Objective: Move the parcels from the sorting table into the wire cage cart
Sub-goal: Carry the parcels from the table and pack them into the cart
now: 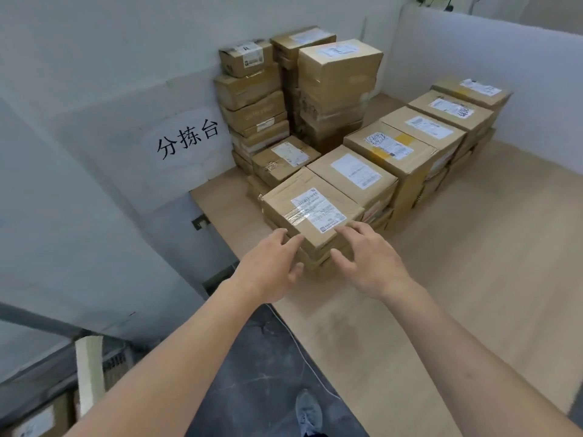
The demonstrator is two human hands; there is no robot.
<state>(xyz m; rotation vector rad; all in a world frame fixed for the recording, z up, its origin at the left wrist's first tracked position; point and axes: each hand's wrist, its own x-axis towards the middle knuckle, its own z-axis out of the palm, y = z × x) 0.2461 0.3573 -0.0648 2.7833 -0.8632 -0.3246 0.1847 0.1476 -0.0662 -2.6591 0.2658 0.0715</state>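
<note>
Grey sneaker and dark speckled floor show at the bottom edge, between the person's two bare forearms. To the lower left, behind a pale upright post, more brown cartons sit partly out of sight; whether that is the wire cage cart cannot be told.

Both arms reach forward over the near edge of the light wooden bench. The left hand has its fingers spread and relaxed, fingertips touching the near left corner of a brown cardboard parcel with a white shipping label and clear tape. The right hand is likewise spread, fingers resting at the parcel's near right edge, thumb pointing inward. Neither hand has closed round it. This parcel lies on top of a short stack at the front of the bench.

Just behind it a row of labelled brown boxes runs back toward the right. Farther left, a tall stack of small brown cartons stands against the white wall, with a taller taped stack beside it. A white paper sign with black Chinese characters hangs on the wall to the left.
</note>
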